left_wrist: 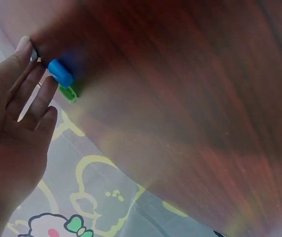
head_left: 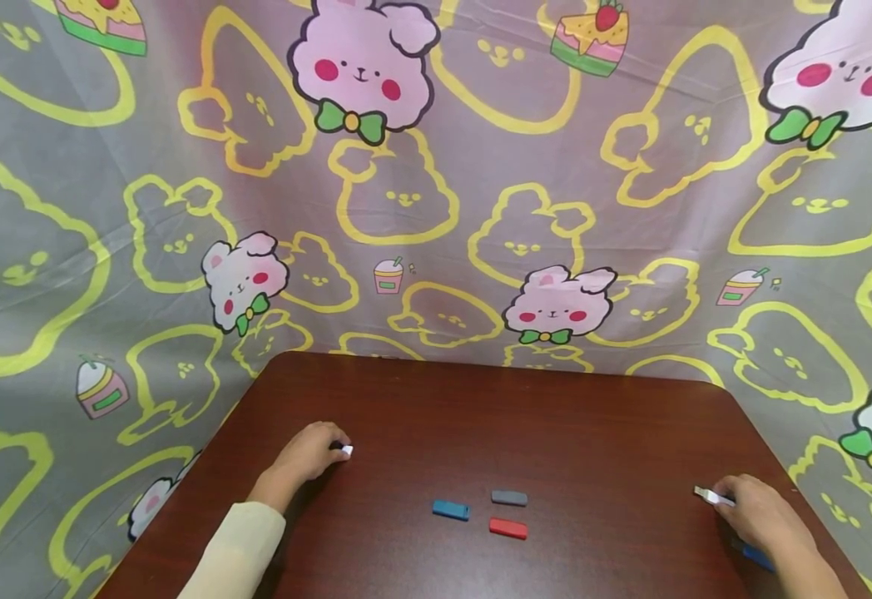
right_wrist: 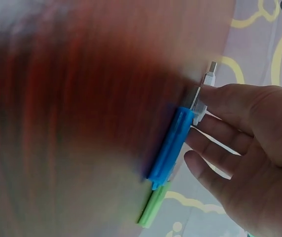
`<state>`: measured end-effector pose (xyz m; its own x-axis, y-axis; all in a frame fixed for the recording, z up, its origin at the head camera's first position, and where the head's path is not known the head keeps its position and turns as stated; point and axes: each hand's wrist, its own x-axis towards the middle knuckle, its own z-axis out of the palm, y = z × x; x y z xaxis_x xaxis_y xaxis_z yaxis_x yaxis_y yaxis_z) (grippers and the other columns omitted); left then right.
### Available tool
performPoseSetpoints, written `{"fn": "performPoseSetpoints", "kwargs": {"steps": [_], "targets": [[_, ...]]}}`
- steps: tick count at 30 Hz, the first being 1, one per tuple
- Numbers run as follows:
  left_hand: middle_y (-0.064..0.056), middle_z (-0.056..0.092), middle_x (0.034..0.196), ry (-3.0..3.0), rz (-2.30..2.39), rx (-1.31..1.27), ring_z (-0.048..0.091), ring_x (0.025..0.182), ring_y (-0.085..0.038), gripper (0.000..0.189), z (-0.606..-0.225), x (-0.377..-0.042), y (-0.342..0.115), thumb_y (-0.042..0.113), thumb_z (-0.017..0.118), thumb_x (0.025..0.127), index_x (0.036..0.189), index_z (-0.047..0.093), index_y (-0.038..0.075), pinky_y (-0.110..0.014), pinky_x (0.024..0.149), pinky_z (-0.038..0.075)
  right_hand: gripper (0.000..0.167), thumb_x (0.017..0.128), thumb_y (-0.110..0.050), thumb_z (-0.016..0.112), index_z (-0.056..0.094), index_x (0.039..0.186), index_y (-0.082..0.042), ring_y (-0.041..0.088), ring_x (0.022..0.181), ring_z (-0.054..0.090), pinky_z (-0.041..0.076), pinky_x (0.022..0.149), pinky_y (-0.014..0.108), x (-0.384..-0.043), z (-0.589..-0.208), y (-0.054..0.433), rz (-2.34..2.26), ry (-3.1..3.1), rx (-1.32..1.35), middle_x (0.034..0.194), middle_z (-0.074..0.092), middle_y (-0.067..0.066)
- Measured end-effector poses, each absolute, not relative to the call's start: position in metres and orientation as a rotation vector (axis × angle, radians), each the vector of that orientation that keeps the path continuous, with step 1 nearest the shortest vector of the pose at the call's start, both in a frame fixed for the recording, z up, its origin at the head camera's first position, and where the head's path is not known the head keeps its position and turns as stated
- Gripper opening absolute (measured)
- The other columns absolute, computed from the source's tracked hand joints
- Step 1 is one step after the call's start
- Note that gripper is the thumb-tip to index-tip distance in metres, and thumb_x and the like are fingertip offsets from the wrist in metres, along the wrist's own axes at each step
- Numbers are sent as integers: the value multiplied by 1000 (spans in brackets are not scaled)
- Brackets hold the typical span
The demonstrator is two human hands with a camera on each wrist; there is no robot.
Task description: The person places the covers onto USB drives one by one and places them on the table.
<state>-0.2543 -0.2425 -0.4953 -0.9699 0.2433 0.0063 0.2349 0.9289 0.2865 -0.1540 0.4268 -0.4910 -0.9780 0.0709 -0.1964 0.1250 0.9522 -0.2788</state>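
At the left of the table my left hand (head_left: 310,456) pinches a small white cap (head_left: 347,450) between thumb and fingertips. In the left wrist view a blue cap (left_wrist: 60,73) and a green cap (left_wrist: 68,93) lie on the table close to its fingers. My right hand (head_left: 761,509), at the right side, pinches a white USB flash drive (head_left: 715,497) with its metal plug bare and pointing left. Beside those fingers lies a blue flash drive (right_wrist: 173,143) with a bare metal plug; a green stick (right_wrist: 153,205) is just past it.
On the brown table (head_left: 406,416), between the hands, lie a teal flash drive (head_left: 451,510), a grey one (head_left: 509,497) and a red one (head_left: 508,528). A patterned curtain (head_left: 436,166) hangs behind and around the table's edges.
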Motion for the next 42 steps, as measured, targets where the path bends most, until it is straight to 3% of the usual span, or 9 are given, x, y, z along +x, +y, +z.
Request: {"fn": "performPoseSetpoints", "kwargs": {"steps": [9, 16, 42], "targets": [[2, 70, 89, 3112, 417, 445, 65, 90, -21, 10, -492, -249, -234, 20, 80, 87, 89, 73, 13, -43, 85, 53, 17, 91, -12, 66, 66, 100, 1, 27, 82, 60, 50, 70, 49, -150, -485, 416, -520, 2943, 114, 92, 66, 16], [6, 65, 81, 3145, 484, 498, 59, 79, -14, 12, -483, -242, -217, 24, 79, 88, 92, 73, 14, -38, 75, 52, 16, 84, -10, 68, 66, 98, -2, 20, 75, 53, 44, 62, 40, -148, -481, 401, -544, 3148, -31, 89, 64, 10], [13, 63, 78, 2828, 605, 821, 55, 72, -2, 10, -488, -221, -191, 19, 80, 88, 95, 74, 16, -26, 66, 48, 14, 80, -5, 72, 68, 93, -5, 17, 74, 52, 44, 64, 39, -142, -486, 370, -605, 3234, -176, 84, 60, 1]]}}
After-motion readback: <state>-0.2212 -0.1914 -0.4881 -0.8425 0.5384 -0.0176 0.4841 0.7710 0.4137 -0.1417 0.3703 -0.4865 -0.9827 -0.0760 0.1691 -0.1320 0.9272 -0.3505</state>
